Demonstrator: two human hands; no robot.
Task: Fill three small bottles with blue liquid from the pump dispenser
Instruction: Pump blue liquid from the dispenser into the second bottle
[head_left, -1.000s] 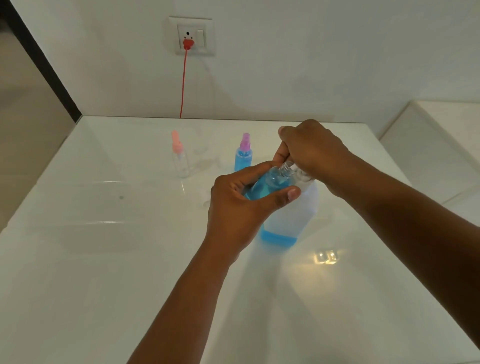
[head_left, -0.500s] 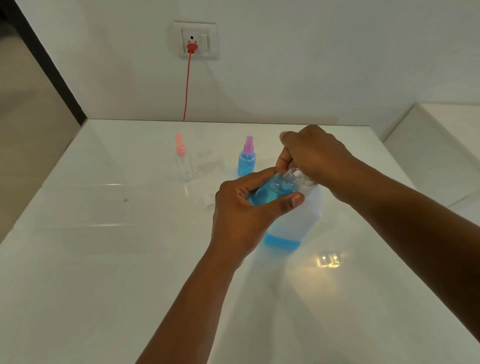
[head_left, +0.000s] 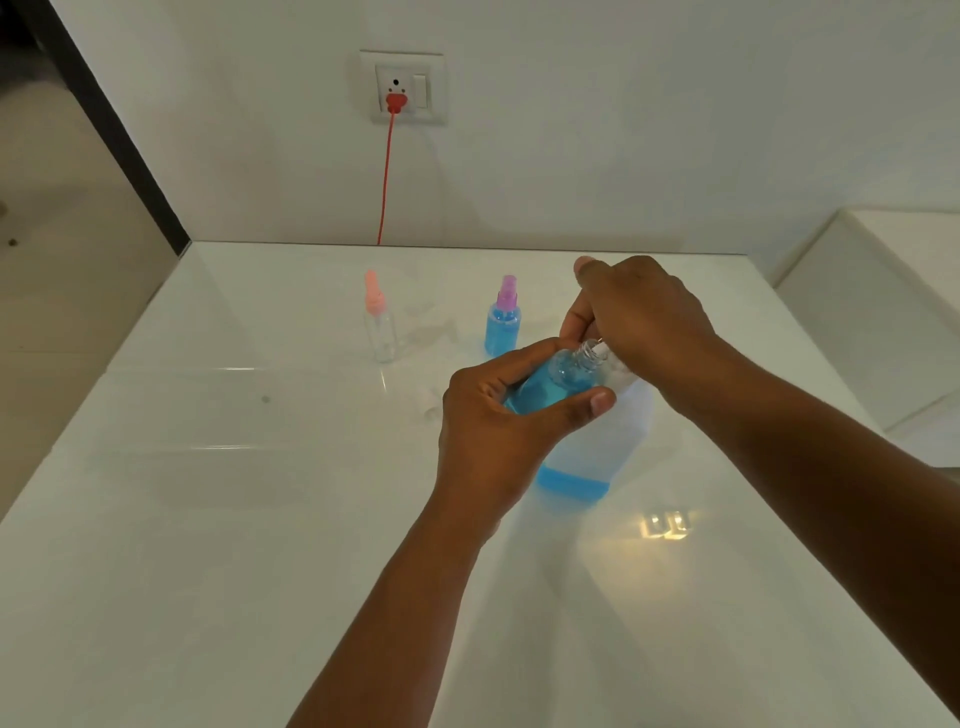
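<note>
My left hand (head_left: 498, 426) grips a small clear bottle (head_left: 558, 382) nearly full of blue liquid, tilted with its open neck up to the right. My right hand (head_left: 644, 322) is curled over the pump head of the white dispenser (head_left: 597, 457), which has a thin band of blue liquid at its bottom. The nozzle sits at the small bottle's mouth; the pump head itself is hidden under my hand. Further back stand a small bottle with a purple spray cap (head_left: 503, 322), filled blue, and a clear empty bottle with a pink spray cap (head_left: 379, 325).
Everything stands on a glossy white table (head_left: 234, 493) against a white wall. A red cable (head_left: 385, 176) hangs from a wall socket (head_left: 404, 87) behind the table. A small pale cap-like object (head_left: 428, 402) lies left of my left hand. A white ledge (head_left: 883, 312) sits to the right.
Both hands keep their hold on the bottle and pump. The view has shifted slightly, so everything sits a little lower in the frame.
</note>
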